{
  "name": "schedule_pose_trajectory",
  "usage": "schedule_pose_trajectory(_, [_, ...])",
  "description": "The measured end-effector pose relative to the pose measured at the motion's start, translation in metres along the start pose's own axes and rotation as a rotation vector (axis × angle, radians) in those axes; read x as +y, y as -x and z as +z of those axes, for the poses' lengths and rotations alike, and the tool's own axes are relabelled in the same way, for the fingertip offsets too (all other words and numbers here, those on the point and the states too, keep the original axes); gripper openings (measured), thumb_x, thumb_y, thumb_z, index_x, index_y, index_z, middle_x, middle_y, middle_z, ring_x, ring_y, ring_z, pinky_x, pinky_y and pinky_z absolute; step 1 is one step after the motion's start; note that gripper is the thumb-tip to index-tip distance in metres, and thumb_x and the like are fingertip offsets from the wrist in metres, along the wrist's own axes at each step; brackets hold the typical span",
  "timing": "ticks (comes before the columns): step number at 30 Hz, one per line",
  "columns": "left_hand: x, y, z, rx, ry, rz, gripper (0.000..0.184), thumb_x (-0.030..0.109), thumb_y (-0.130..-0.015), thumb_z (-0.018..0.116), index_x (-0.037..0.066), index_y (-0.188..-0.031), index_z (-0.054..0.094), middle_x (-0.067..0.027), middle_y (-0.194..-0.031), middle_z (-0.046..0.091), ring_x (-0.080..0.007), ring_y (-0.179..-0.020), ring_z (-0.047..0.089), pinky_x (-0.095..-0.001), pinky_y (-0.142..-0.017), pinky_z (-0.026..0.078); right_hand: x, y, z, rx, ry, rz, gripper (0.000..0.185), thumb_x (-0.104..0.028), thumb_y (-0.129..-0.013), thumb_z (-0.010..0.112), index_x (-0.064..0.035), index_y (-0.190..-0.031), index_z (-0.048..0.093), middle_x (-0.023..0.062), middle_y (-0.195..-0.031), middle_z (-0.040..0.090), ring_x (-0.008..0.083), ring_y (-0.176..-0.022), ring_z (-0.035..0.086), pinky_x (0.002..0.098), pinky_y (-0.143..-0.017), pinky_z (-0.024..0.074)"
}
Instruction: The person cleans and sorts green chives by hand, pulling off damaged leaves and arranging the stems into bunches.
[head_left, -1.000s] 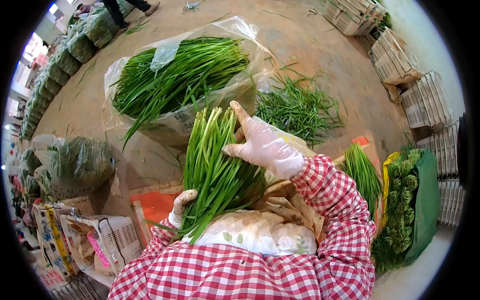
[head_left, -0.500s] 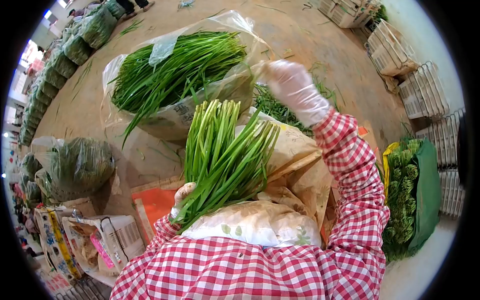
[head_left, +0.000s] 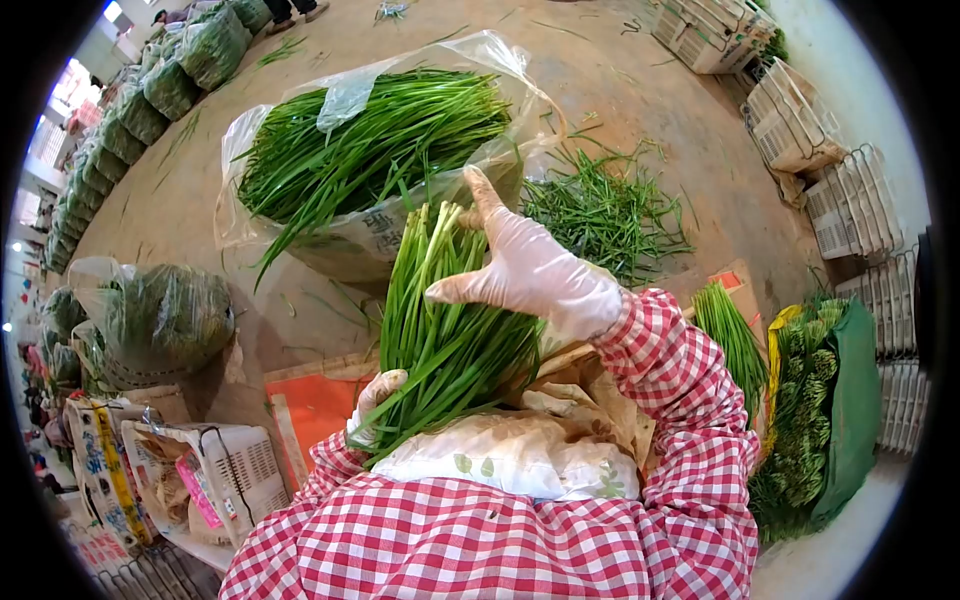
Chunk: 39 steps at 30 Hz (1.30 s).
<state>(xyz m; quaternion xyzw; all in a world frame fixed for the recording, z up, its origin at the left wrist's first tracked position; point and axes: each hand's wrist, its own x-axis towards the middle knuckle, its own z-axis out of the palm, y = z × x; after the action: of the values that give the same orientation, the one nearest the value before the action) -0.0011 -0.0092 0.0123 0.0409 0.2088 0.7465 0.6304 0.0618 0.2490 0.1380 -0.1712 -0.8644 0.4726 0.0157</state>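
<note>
A thick bunch of long green stalks [head_left: 425,330] lies over my lap, pale cut ends pointing away from me. My left hand [head_left: 376,402], gloved, is wrapped round the bunch at its lower left side. Over the upper right of the bunch is my right hand [head_left: 525,262], in a whitish glove, thumb and fingers spread wide apart beside the pale ends. Beyond the bunch stands a clear plastic bag [head_left: 340,235] full of green stalks [head_left: 375,140]. Loose green trimmings [head_left: 610,215] lie in a heap on the floor right of the bag.
A small bundle [head_left: 728,335] and a green-wrapped load of bundles [head_left: 805,410] lie at the right. White crates [head_left: 850,205] line the right wall. Another filled bag [head_left: 165,320] and a crate [head_left: 235,475] are at the left. A person's legs [head_left: 290,12] show at the top.
My right hand first swung up and right, away from the bunch, then came back over its pale ends with fingers spread. My left hand has stayed at the bunch's lower left.
</note>
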Motion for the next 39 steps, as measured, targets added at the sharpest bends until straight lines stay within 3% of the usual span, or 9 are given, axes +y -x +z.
schedule_pose_trajectory(7, [-0.005, 0.008, -0.018, 0.095, -0.112, 0.040, 0.030, 0.023, -0.091, 0.051, 0.000, -0.108, 0.058, -0.0117, -0.100, 0.064, -0.0210, -0.086, 0.063, -0.0347, -0.076, 0.053, -0.002, -0.008, 0.000, -0.093, -0.005, 0.108, 0.110, -0.026, -0.071, 0.080, -0.0057, -0.146, 0.001, 0.0272, -0.120, 0.054, 0.0320, -0.118, 0.049, 0.0392, -0.099, 0.0372])
schedule_pose_trajectory(12, [0.000, 0.005, -0.016, 0.181, -0.344, 0.166, 0.026, 0.017, -0.092, 0.048, 0.001, -0.111, 0.057, -0.0068, -0.103, 0.063, -0.0159, -0.091, 0.061, -0.0291, -0.083, 0.050, -0.004, 0.002, 0.002, -0.200, -0.183, 0.125, 0.091, -0.010, -0.083, 0.065, -0.0112, -0.147, 0.001, 0.0120, -0.084, 0.057, 0.0114, -0.055, 0.051, 0.0250, -0.048, 0.0463])
schedule_pose_trajectory(16, [-0.007, 0.010, -0.035, 0.336, -0.345, 0.113, 0.031, 0.020, -0.092, 0.050, 0.000, -0.114, 0.056, -0.0068, -0.106, 0.061, -0.0147, -0.095, 0.058, -0.0299, -0.086, 0.047, 0.016, -0.008, -0.001, 0.131, 0.153, -0.039, 0.082, -0.002, -0.080, 0.060, -0.0086, -0.146, 0.011, 0.0079, -0.075, 0.061, 0.0128, -0.059, 0.055, 0.0263, -0.052, 0.0494])
schedule_pose_trajectory(19, [-0.011, 0.005, -0.079, 0.045, -0.313, 0.204, 0.036, 0.024, -0.091, 0.053, 0.000, -0.118, 0.054, -0.0081, -0.110, 0.060, -0.0171, -0.101, 0.057, -0.0318, -0.090, 0.046, 0.032, -0.019, -0.008, 0.225, 0.117, -0.319, 0.040, -0.004, -0.080, 0.062, -0.0052, -0.120, 0.058, 0.0100, -0.078, 0.066, 0.0149, -0.064, 0.060, 0.0293, -0.062, 0.0514])
schedule_pose_trajectory(22, [-0.012, 0.002, -0.038, -0.018, -0.110, 0.166, 0.040, 0.030, -0.090, 0.055, 0.001, -0.117, 0.054, -0.0116, -0.116, 0.059, -0.0215, -0.108, 0.056, -0.0381, -0.094, 0.046, 0.037, -0.028, -0.021, 0.218, 0.205, -0.310, 0.017, -0.005, -0.080, 0.058, -0.0035, -0.093, 0.068, 0.0163, -0.081, 0.066, 0.0260, -0.068, 0.064, 0.0345, -0.065, 0.0536])
schedule_pose_trajectory(29, [-0.035, 0.010, -0.156, 0.281, -0.145, 0.304, 0.054, 0.044, -0.087, 0.054, 0.005, -0.124, 0.050, -0.0167, -0.124, 0.054, -0.0271, -0.112, 0.055, -0.0439, -0.097, 0.044, 0.075, -0.036, -0.115, 0.750, 0.558, -0.314, 0.019, -0.008, -0.086, 0.056, -0.0028, -0.102, 0.064, 0.0111, -0.078, 0.067, 0.0160, -0.062, 0.061, 0.0303, -0.056, 0.0489])
schedule_pose_trajectory(32, [-0.011, -0.014, -0.043, 0.095, 0.140, 0.265, 0.055, 0.042, -0.088, 0.053, 0.005, -0.129, 0.047, -0.0168, -0.129, 0.051, -0.0283, -0.113, 0.054, -0.0444, -0.097, 0.045, 0.107, -0.027, -0.145, 0.883, 1.057, -0.109, 0.025, -0.014, -0.088, 0.055, -0.0026, -0.109, 0.061, 0.0108, -0.079, 0.067, 0.0150, -0.062, 0.062, 0.0299, -0.053, 0.0470])
schedule_pose_trajectory(37, [-0.001, -0.024, -0.055, 0.100, 0.115, 0.258, 0.054, 0.042, -0.089, 0.053, 0.006, -0.129, 0.047, -0.0165, -0.129, 0.051, -0.0280, -0.113, 0.054, -0.0440, -0.097, 0.045, 0.071, 0.047, -0.049, 0.335, -0.292, 0.165, 0.024, -0.021, -0.089, 0.060, -0.0027, -0.104, 0.061, 0.0069, -0.080, 0.067, 0.0111, -0.061, 0.062, 0.0251, -0.049, 0.0515])
schedule_pose_trajectory(39, [0.000, -0.022, -0.054, 0.101, 0.098, 0.247, 0.054, 0.041, -0.089, 0.053, 0.006, -0.129, 0.047, -0.0164, -0.128, 0.051, -0.0278, -0.113, 0.054, -0.0437, -0.096, 0.045, 0.036, 0.066, -0.009, 0.191, -0.305, 0.210, 0.020, -0.016, -0.086, 0.064, 0.0003, -0.096, 0.057, 0.0059, -0.075, 0.064, 0.0111, -0.060, 0.061, 0.0225, -0.050, 0.0515])
